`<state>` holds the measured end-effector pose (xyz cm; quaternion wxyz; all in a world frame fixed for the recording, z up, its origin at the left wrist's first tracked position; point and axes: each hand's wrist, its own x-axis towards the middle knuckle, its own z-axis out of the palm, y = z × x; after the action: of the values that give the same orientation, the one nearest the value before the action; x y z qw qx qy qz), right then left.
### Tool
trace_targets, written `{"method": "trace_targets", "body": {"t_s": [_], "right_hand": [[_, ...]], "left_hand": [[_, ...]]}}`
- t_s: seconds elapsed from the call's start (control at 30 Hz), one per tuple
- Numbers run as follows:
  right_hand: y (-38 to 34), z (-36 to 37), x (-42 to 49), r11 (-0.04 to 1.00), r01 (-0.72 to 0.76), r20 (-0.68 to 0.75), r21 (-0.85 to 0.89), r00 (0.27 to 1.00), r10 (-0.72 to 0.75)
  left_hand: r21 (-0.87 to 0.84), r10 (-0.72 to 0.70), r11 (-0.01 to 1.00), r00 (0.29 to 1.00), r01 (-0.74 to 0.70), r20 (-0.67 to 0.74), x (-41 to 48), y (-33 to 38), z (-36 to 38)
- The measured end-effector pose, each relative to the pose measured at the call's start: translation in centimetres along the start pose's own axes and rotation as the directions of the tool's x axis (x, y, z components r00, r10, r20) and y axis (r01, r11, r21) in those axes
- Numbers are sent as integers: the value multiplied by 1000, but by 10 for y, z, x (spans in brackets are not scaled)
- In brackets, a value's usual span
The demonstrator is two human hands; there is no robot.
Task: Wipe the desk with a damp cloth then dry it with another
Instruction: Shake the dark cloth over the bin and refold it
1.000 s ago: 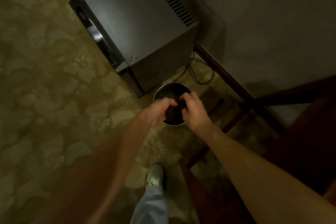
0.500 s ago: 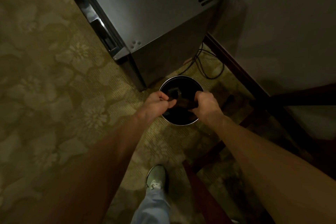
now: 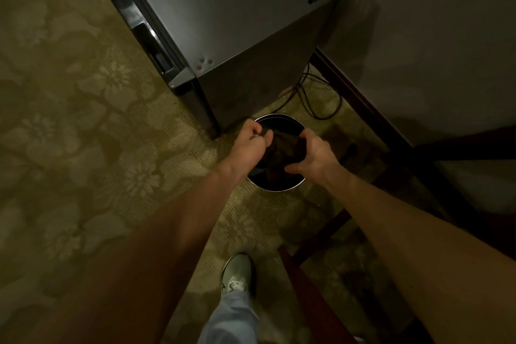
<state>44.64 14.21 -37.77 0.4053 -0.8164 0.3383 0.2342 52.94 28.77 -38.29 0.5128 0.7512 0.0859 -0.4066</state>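
The cloth (image 3: 284, 145) is gripped over the pail (image 3: 279, 190), the left hand (image 3: 252, 142) and right hand (image 3: 312, 155) each curled tight round an end. Since a second ago the hands are drawn apart; wringing is judged under way, wiping not yet begun.

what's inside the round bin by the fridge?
Dark cloth, gripped by left hand and right hand, bunched over the bin mouth. Below it the interior is dark and covered; contents cannot be seen.
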Motion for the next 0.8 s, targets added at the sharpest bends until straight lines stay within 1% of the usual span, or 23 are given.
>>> {"method": "trace_targets", "body": {"t_s": [0.03,0.13,0.2,0.3,0.33,0.37,0.4,0.47,0.5,0.53,0.63,0.73,0.8], "right_hand": [[0,0,1,1000,-5,7,-11,1000,5],[3,0,5,993,1,16,-118,1000,1],[6,2,7,982,13,4,-187,1000,-13],[9,3,9,979,-4,-22,-205,1000,-1],[7,2,8,979,-19,-22,-205,1000,15],[7,2,7,978,-26,-25,-208,999,21],[5,2,7,975,-25,-35,-222,999,17],[3,3,7,966,19,-86,-259,995,-43],[3,4,9,961,45,-114,-273,990,-78],[2,4,9,959,63,-128,-275,987,-101],[-2,4,9,962,82,-98,-259,989,-111],[-7,4,8,969,90,-68,-232,992,-108],[-8,4,9,967,76,-7,-245,997,-80]], "left_hand": [[0,-4,1000,1000,4,3,0,2,-2],[0,-24,1000,1000,24,15,2,5,-10],[-16,-71,997,997,71,36,1,7,-14],[-23,-119,992,989,121,92,2,5,-21],[9,-121,993,985,121,124,3,4,-23],[79,-125,990,980,114,153,3,2,-24],[182,-129,979,976,96,176,4,1,-23],[391,-139,919,970,50,201,4,-3,-19],[443,-132,896,972,35,192,5,-6,-15],[449,-112,893,979,25,168,6,-9,-12],[384,-35,923,998,13,50,11,-16,-8],[318,-2,948,1000,9,-20,12,-19,-5],[287,17,958,996,8,-84,14,-19,-4]]}}
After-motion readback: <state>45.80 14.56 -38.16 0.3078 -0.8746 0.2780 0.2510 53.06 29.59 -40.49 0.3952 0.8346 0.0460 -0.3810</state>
